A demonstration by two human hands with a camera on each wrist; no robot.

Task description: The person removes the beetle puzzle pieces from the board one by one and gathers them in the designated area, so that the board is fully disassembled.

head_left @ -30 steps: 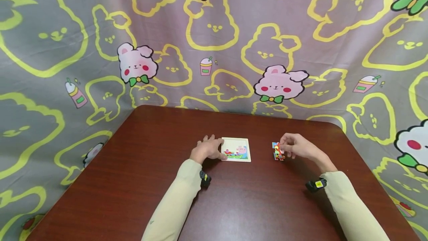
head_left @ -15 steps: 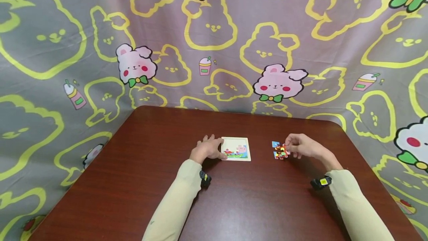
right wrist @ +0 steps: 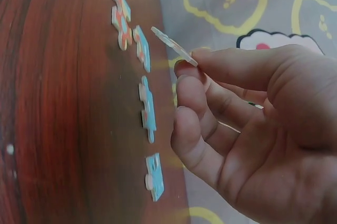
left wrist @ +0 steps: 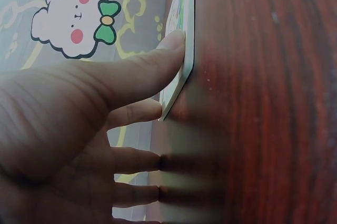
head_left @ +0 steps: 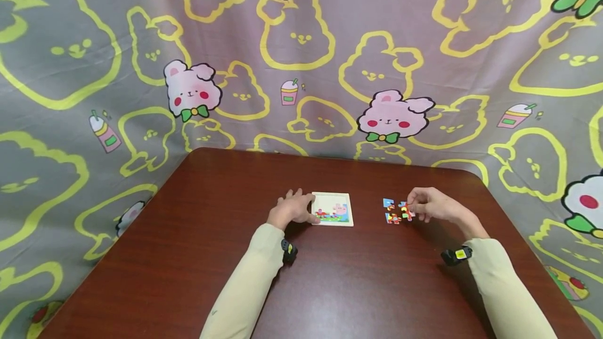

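A square puzzle board (head_left: pixel 332 198) with a pale rim lies on the table, its tray partly filled with a colourful pig picture. My left hand (head_left: pixel 294 208) touches its left side; in the left wrist view the thumb (left wrist: pixel 158 60) lies on the board's edge and the other fingers are nearly straight, their tips at the board and the tabletop. Between thumb and forefinger my right hand (head_left: pixel 435 205) pinches a jigsaw piece (right wrist: pixel 176 46), raised off the table and tilted. Several loose jigsaw pieces (right wrist: pixel 148 109) lie below it; the hand hides some from the head view.
The dark brown wooden table (head_left: pixel 339 276) reaches a printed curtain (head_left: pixel 325 82) at its back and sides. Loose pieces (head_left: pixel 392 218) lie right of the board, with bare tabletop between. Both wrists wear a black strapped device (head_left: pixel 456 256).
My right hand has moved slightly right with the pinched piece, away from the loose pieces, which now show more separately. My left hand and the board have stayed in place.
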